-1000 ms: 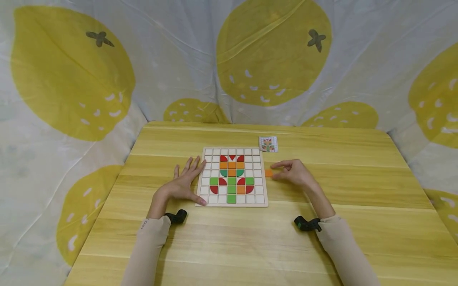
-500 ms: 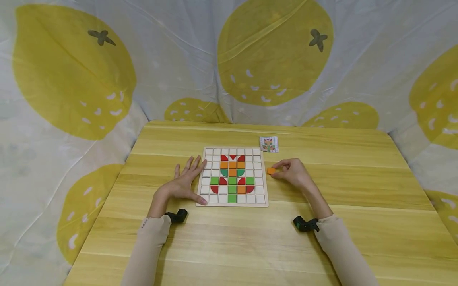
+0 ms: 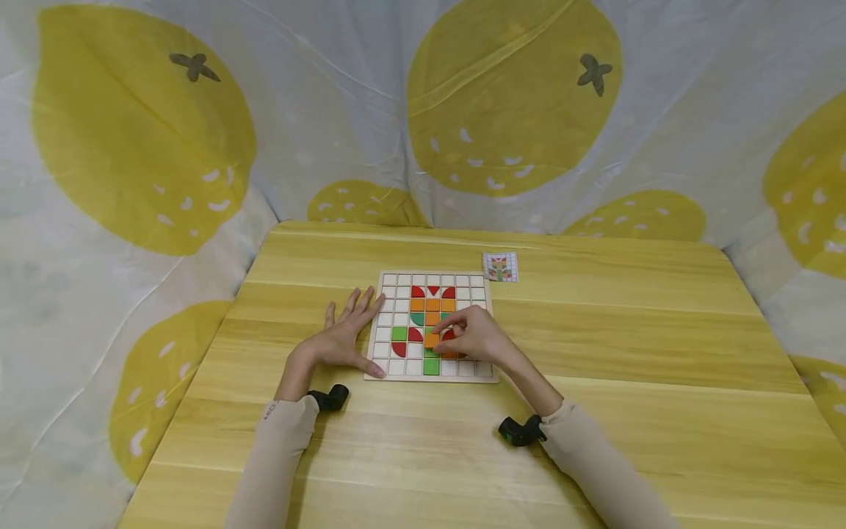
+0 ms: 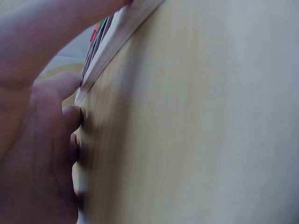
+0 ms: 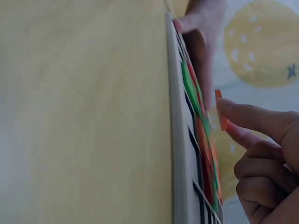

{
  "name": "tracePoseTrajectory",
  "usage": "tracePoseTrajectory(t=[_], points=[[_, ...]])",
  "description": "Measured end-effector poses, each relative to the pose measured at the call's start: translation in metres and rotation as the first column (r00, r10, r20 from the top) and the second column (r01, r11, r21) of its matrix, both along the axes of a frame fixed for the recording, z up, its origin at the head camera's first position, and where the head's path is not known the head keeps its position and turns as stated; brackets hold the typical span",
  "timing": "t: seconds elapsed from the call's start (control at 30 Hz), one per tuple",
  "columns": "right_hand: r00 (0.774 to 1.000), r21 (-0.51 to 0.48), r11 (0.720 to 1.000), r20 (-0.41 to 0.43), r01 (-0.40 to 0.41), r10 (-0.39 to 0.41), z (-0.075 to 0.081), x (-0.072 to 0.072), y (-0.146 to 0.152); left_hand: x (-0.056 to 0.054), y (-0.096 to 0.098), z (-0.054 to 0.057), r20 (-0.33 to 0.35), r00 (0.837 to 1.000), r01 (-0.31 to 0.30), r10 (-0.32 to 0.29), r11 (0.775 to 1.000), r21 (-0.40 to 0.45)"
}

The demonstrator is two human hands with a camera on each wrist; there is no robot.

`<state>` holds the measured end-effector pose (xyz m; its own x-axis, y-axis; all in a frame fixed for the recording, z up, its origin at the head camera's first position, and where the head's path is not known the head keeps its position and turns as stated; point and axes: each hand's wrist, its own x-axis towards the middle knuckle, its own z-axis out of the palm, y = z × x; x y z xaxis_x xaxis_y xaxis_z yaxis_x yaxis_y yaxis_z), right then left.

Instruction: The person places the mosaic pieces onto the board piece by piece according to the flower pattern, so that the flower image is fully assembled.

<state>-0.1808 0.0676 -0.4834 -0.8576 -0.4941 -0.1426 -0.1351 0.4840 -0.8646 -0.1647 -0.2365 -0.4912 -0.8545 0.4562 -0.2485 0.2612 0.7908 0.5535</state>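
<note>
A square wooden grid board (image 3: 396, 366) lies on the table, its cells partly filled with red, orange and green tiles in a flower-like pattern. My right hand (image 3: 479, 339) pinches an orange square tile (image 3: 432, 340) between thumb and index finger, over the middle of the board. In the right wrist view the orange tile (image 5: 221, 110) is held apart from the board, and the other fingers are curled. Spread along the board's left side, my left hand (image 3: 337, 344) touches the edge, with the thumb at the near left corner. Part of the pattern's right side is hidden by my right hand.
A small printed picture card (image 3: 500, 267) with a similar flower pattern lies at the board's far right corner. The wooden table (image 3: 628, 323) ends at a lemon-print cloth (image 3: 357, 110) behind and at the sides.
My right hand has picked up the orange tile from the table right of the board and carried it left over the board's middle. My left hand has stayed at the board's edge.
</note>
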Motion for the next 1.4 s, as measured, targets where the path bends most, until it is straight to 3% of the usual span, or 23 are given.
tracePoseTrajectory(t=[0.27,0.67,0.93,1.2,1.4], points=[[0.998,0.061,0.998,-0.059,-0.016,0.02,-0.006,0.01,-0.028,0.001,0.001,0.001,0.006,1.0,-0.005,0.005,1.0,-0.004],[0.997,0.053,0.999,-0.08,0.004,0.0,-0.011,0.013,-0.031,0.001,0.0,0.001,0.004,1.0,-0.002,0.002,1.0,-0.012],[0.999,0.036,0.999,-0.05,0.012,-0.01,-0.012,0.013,-0.033,-0.001,0.0,-0.002,0.009,1.0,-0.003,0.003,1.0,-0.01],[0.998,-0.021,0.999,-0.054,0.041,-0.042,0.005,0.004,0.002,-0.002,0.002,-0.003,0.009,1.0,0.007,-0.007,1.0,-0.004],[0.983,-0.009,0.992,-0.134,0.126,-0.126,0.024,-0.006,0.051,0.002,-0.003,-0.002,-0.011,1.0,-0.019,0.02,0.999,0.038]])
